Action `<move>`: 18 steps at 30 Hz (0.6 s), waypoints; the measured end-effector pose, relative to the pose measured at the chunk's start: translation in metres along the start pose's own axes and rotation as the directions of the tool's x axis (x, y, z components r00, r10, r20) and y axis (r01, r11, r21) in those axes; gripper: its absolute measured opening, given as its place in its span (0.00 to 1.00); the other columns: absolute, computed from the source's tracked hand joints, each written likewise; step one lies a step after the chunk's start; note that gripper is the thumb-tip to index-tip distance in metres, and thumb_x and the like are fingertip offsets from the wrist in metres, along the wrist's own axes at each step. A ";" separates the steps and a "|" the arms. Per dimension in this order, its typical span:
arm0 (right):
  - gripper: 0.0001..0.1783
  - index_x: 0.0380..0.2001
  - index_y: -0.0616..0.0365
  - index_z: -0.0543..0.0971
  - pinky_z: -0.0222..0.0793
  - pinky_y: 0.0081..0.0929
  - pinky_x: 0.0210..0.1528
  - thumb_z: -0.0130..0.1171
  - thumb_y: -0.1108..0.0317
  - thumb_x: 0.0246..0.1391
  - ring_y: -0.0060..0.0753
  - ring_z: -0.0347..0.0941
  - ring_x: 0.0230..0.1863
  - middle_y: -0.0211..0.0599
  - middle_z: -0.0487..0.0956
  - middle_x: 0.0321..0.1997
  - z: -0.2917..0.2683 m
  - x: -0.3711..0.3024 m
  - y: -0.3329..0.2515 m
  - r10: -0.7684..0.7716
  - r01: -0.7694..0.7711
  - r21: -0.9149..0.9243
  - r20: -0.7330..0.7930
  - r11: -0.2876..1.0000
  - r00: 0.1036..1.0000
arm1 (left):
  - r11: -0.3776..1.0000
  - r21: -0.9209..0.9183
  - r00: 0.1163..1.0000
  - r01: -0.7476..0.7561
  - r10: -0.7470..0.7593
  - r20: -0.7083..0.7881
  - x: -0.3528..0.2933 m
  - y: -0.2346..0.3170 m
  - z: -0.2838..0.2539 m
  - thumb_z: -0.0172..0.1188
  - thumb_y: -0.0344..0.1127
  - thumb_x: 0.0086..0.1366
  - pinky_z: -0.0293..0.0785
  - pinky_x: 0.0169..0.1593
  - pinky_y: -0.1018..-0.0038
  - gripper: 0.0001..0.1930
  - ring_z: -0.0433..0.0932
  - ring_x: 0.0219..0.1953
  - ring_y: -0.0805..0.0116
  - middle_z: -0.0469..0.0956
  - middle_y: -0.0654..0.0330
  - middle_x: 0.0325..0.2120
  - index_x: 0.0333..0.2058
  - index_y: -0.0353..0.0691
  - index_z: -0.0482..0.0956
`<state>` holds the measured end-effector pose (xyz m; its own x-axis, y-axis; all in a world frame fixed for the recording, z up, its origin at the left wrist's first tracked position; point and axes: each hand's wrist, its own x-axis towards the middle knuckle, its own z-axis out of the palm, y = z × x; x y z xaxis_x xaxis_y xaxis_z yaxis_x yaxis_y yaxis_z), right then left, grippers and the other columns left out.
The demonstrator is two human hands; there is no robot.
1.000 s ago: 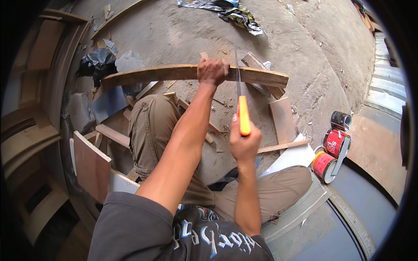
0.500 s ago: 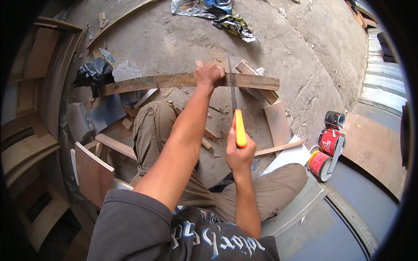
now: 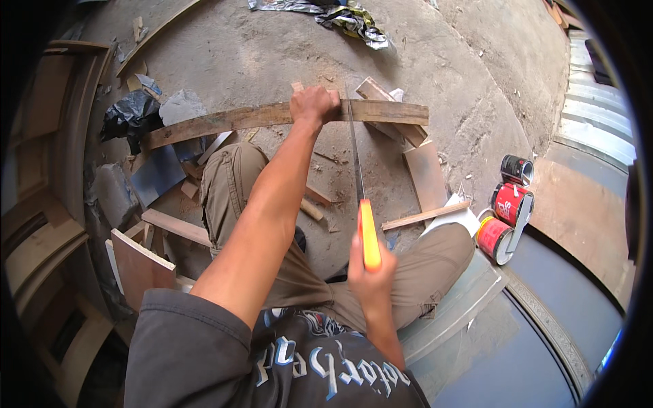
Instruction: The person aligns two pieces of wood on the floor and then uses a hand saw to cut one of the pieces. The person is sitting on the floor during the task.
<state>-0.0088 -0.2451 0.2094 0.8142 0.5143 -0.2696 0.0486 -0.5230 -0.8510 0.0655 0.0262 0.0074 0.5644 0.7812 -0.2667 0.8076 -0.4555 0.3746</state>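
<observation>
A long wooden plank lies crosswise in front of me. My left hand is closed round it, right of its middle. Just to the right of that hand, the thin blade of a handsaw crosses the plank. My right hand grips the saw's orange and yellow handle, drawn back close to my body. Under the plank's right end sits a slanting wooden offcut. Whether the blade has cut into the plank is too small to tell.
Three paint cans stand or lie at the right beside a blue-grey panel. Wooden frames lean at the left. Board scraps and a black plastic bag lie left of my knee. Foil wrapping lies at the far side.
My right hand has pulled the saw back toward my body, so more of the blade shows on my side of the plank. My left hand keeps its grip. The whole view has shifted slightly.
</observation>
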 end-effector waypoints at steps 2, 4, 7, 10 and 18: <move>0.14 0.23 0.64 0.75 0.61 0.33 0.21 0.59 0.67 0.59 0.29 0.65 0.15 0.45 0.71 0.15 -0.006 -0.014 -0.001 -0.032 0.034 0.025 -0.045 0.999 0.998 | 1.000 0.002 0.999 0.008 -0.008 0.037 -0.004 0.003 -0.002 0.44 0.51 0.60 0.79 0.41 0.57 0.27 0.84 0.33 0.44 0.82 0.40 0.28 0.27 0.34 0.86; 0.14 0.23 0.64 0.75 0.62 0.33 0.21 0.59 0.67 0.59 0.31 0.67 0.15 0.45 0.71 0.15 0.009 0.022 0.010 0.000 0.000 0.022 -0.024 1.000 1.000 | 1.000 -0.014 0.998 -0.012 0.012 0.058 -0.004 0.006 -0.004 0.43 0.51 0.60 0.79 0.41 0.56 0.27 0.84 0.34 0.43 0.82 0.39 0.29 0.27 0.33 0.86; 0.14 0.22 0.63 0.75 0.63 0.33 0.22 0.58 0.67 0.59 0.33 0.65 0.15 0.46 0.70 0.14 0.028 0.056 -0.007 -0.023 0.023 -0.001 -0.019 1.000 1.000 | 0.999 -0.029 1.000 -0.016 0.016 0.026 -0.002 0.003 0.003 0.43 0.50 0.60 0.78 0.41 0.56 0.27 0.84 0.35 0.43 0.82 0.39 0.30 0.28 0.33 0.85; 0.15 0.21 0.64 0.74 0.62 0.34 0.21 0.59 0.67 0.58 0.34 0.67 0.15 0.45 0.70 0.14 0.015 0.039 0.021 0.001 -0.001 -0.008 -0.001 1.000 1.000 | 1.000 -0.026 1.000 0.012 -0.011 0.029 -0.007 -0.004 0.005 0.43 0.50 0.60 0.78 0.41 0.55 0.27 0.84 0.35 0.42 0.82 0.38 0.30 0.29 0.33 0.86; 0.12 0.23 0.64 0.76 0.64 0.34 0.22 0.59 0.68 0.58 0.32 0.71 0.16 0.42 0.72 0.15 0.041 0.079 0.021 -0.068 0.067 -0.016 -0.040 0.998 0.997 | 0.999 -0.015 0.999 -0.045 0.046 0.012 -0.003 0.008 -0.004 0.45 0.51 0.61 0.78 0.43 0.55 0.26 0.84 0.35 0.42 0.82 0.39 0.30 0.29 0.35 0.86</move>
<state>0.0327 -0.1871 0.1517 0.8313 0.5212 -0.1929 0.1127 -0.4979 -0.8599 0.0700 0.0220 0.0150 0.6026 0.7545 -0.2599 0.7785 -0.4843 0.3993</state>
